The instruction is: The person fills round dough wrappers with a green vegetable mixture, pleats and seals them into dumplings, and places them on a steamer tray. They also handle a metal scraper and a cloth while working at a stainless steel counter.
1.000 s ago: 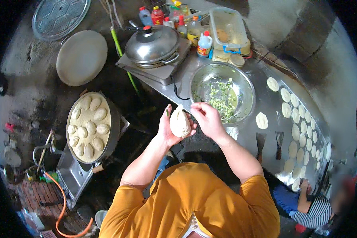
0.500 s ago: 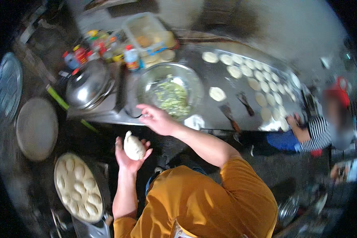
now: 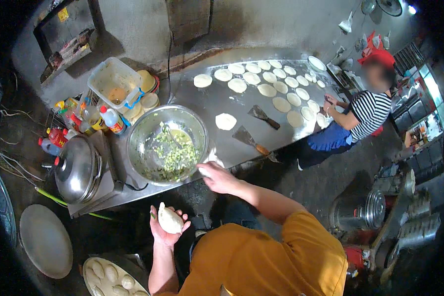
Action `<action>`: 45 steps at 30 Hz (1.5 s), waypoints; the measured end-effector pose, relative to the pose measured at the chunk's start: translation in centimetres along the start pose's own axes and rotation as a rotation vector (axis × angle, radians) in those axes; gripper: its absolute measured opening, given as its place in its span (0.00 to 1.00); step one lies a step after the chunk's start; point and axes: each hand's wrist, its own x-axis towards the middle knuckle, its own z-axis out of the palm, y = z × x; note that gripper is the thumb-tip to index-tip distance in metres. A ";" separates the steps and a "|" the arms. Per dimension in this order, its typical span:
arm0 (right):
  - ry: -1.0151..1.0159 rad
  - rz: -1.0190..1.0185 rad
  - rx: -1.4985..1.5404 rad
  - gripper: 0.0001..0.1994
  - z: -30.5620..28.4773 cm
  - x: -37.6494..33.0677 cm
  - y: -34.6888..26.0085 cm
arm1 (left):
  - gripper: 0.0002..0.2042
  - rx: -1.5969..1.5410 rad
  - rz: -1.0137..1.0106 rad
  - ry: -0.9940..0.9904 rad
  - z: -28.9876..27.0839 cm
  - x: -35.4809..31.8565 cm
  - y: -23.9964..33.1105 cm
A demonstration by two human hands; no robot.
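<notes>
Here, cradles a plump dough parcel [image 3: 170,220] on the palm of the upturned left hand [image 3: 165,236], with fingers curled round its side and its pointed tip directed away from the wrist. Holds the right hand [image 3: 218,178] well apart, beyond and right of the left one, bent just beside the rim of the steel bowl [image 3: 142,135]; cannot tell whether pinching anything or touching that rim. Has chopped green filling [image 3: 180,155] ahead and left of the right hand, a single dough round [image 3: 226,122] straight beyond it, two scrapers [image 3: 264,118] ahead and right. Has shaped dough pieces [image 3: 111,274] behind and left of the left hand, a lidded pan [image 3: 75,167] ahead and left, and a co-worker [image 3: 372,116] far to the right hand's right.
</notes>
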 end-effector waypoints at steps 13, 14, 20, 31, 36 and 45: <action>0.146 0.411 -0.514 0.15 -14.0 -1.7 27.8 | 0.25 -0.141 0.508 0.143 5.4 11.8 -2.3; 0.141 0.320 -0.503 0.13 -14.4 -0.5 28.1 | 0.25 -0.153 0.522 0.156 6.3 12.8 -2.5; 0.095 -0.213 -0.116 0.12 -5.1 5.1 22.9 | 0.25 -0.145 0.576 0.181 9.4 14.9 -2.5; 0.151 -0.272 -0.154 0.24 -4.1 6.5 21.5 | 0.24 -0.098 0.576 0.046 7.9 13.0 -0.3; 0.040 0.405 -0.536 0.26 -12.1 -2.0 25.6 | 0.23 -0.097 0.564 0.041 6.8 12.2 1.1; -0.303 0.649 -0.399 0.19 -12.3 -2.1 21.5 | 0.23 -0.089 0.616 0.031 6.5 10.1 2.0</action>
